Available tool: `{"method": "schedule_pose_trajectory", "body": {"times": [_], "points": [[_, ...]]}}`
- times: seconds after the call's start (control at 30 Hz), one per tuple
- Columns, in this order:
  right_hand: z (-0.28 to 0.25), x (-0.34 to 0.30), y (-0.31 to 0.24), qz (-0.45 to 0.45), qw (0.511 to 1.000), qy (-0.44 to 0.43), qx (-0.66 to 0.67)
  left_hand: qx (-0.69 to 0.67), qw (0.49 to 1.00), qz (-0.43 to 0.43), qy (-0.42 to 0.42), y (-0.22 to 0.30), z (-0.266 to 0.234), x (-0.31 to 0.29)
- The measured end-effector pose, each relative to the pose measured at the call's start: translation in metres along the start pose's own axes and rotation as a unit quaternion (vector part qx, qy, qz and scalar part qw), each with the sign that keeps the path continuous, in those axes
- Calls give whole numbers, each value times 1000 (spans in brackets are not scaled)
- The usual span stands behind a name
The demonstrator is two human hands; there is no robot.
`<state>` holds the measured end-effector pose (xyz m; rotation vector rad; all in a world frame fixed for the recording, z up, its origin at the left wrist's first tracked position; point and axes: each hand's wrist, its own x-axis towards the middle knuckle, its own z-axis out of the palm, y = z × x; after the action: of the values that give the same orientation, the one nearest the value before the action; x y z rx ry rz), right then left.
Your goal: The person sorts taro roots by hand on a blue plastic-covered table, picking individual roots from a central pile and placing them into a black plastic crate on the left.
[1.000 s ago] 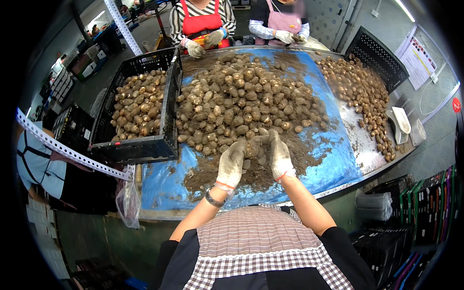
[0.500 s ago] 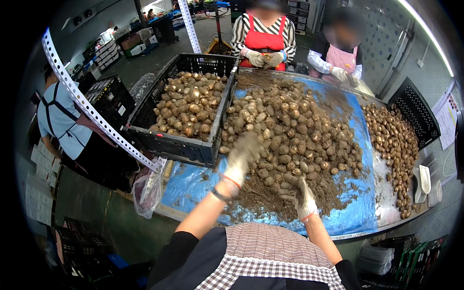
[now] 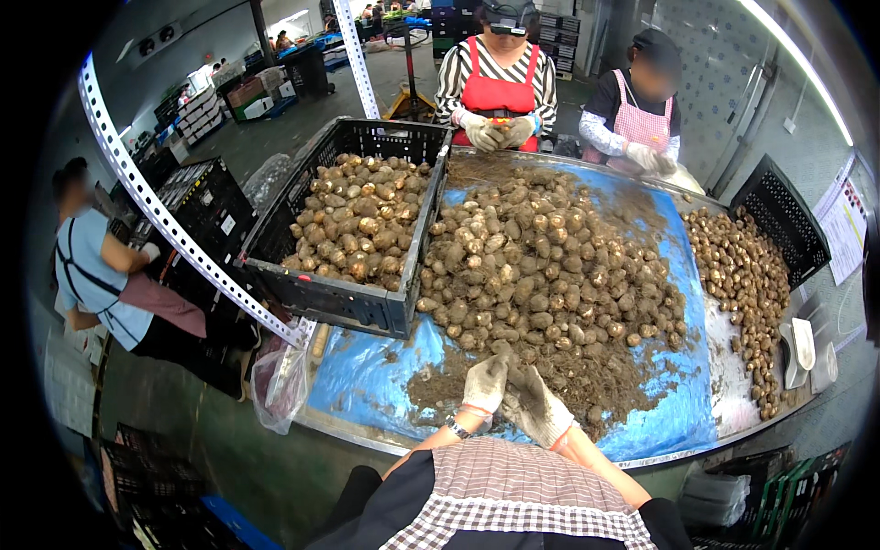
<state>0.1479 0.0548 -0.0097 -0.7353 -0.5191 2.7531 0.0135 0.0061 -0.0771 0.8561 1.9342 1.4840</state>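
Both my hands wear soil-stained white gloves and are close together at the near edge of a heap of small brown taro corms [image 3: 559, 266]. My left hand [image 3: 487, 383] has its fingers curled in toward the right one; whatever lies between them is hidden. My right hand [image 3: 539, 403] is beside it, thumb side facing the left, fingers drawn together and partly hidden. Loose soil and root fibres [image 3: 596, 385] lie under and around them on a blue plastic sheet [image 3: 367, 376].
A black crate [image 3: 335, 302] full of taro stands left of the heap. More taro [image 3: 742, 293] lies at the right beside an upright black crate [image 3: 779, 220] and a white scoop [image 3: 802, 344]. Two gloved people work across the table. Another person stands left beyond a perforated post [image 3: 174, 215].
My left hand has come back from beside the crate, and my right hand has moved left to meet it. The person at the left has turned, and the view has shifted slightly.
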Motion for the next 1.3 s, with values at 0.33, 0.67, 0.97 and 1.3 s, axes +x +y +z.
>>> {"method": "schedule_pose_trajectory", "body": {"times": [0.33,0.67,0.97,1.3], "points": [[47,-27,-12,-11,985,-108,-134,-41,998,28,25,32,-26,1],[34,-81,-49,-104,988,-64,-97,-181,973,2,144,48,-97,45],[101,-92,-92,-181,966,-185,-6,-295,955,2,37,61,-92,19],[122,-59,-102,-251,943,-205,-78,-65,968,47,-236,153,-51,-19]]}}
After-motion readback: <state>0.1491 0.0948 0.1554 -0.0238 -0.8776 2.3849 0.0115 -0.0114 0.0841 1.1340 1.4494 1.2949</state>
